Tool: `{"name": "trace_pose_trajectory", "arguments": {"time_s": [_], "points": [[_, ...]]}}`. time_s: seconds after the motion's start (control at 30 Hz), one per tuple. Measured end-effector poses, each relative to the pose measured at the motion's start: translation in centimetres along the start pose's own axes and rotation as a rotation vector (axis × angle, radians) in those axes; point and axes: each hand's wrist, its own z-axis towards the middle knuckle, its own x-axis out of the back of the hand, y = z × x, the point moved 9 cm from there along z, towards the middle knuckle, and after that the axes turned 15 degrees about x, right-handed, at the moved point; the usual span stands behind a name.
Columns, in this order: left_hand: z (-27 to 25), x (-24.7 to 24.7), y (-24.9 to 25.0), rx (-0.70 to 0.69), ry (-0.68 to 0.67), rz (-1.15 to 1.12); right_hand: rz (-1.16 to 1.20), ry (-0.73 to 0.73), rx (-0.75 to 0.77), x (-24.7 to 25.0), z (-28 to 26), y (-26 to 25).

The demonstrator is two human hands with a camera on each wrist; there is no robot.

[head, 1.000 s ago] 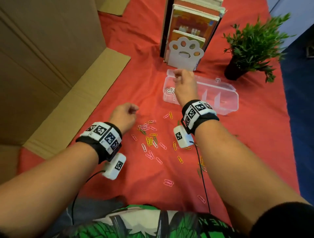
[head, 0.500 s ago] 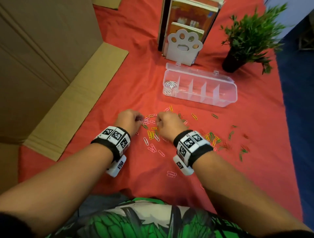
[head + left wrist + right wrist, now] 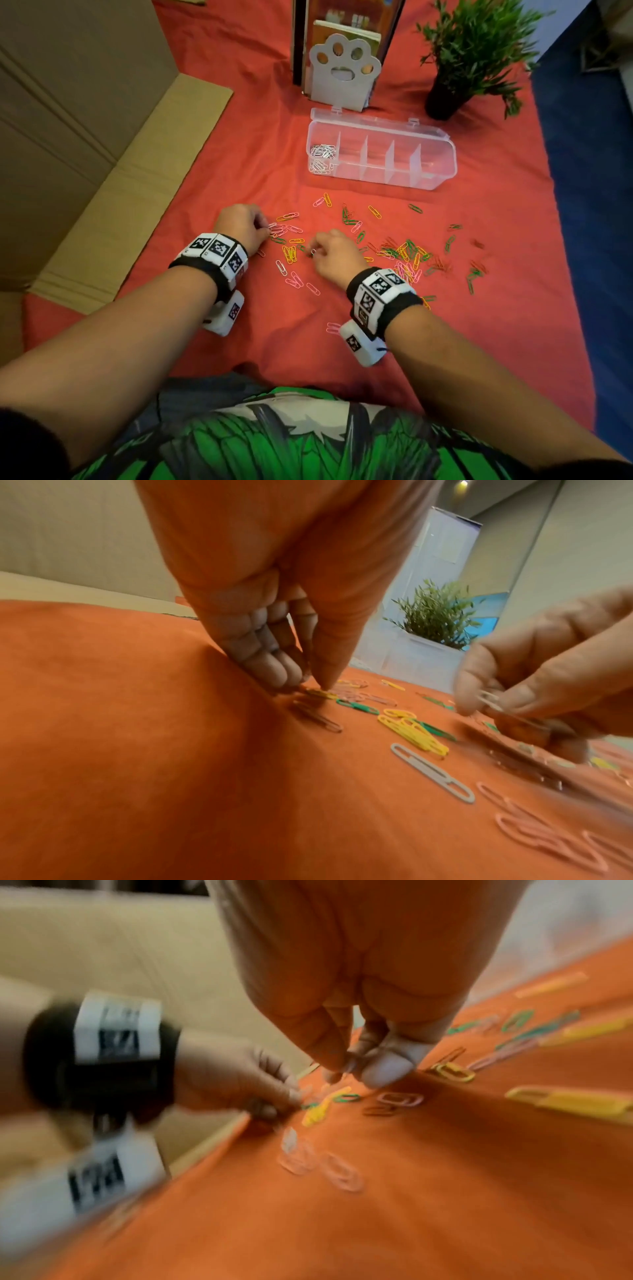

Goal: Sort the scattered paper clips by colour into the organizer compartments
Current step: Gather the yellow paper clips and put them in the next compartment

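Coloured paper clips (image 3: 407,253) lie scattered on the red cloth in front of a clear organizer (image 3: 442,171), whose leftmost compartment holds white clips (image 3: 322,156). My right hand (image 3: 313,251) pinches a white clip (image 3: 489,699) between thumb and fingers just above the cloth. My left hand (image 3: 269,231) is down at a cluster of pink clips (image 3: 284,229), its fingers curled. Thumb and fingertips (image 3: 284,677) close on a clip (image 3: 322,693) lying on the cloth. The right wrist view is blurred and shows both hands close together over the clips.
A cardboard box (image 3: 85,137) runs along the left edge of the cloth. A paw-shaped bookend (image 3: 342,75) with books stands behind the organizer. A potted plant (image 3: 462,51) stands at the back right. A lone white clip (image 3: 281,268) lies between my hands.
My right hand has come back from the organizer to the scattered clips and has taken up a white clip. My left hand has stayed at the pink cluster.
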Motion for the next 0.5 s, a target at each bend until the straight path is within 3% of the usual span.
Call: {"name": "trace_pose_trajectory", "arguments": {"time_s": [0.13,0.2,0.5], "points": [[-0.1,0.2,-0.9,0.021,-0.05,-0.187,0.616,0.088,-0.287,-1.1,-0.9,1.2],[-0.5,-0.2,-0.9,0.006,-0.112,-0.24,0.693,0.086,-0.331,-1.6,-1.3,1.2],[-2.8,-2.7,-1.8,-0.064,-0.269,-0.296,0.011,-0.093,-0.067,-3.2,-2.3,0.2]]}}
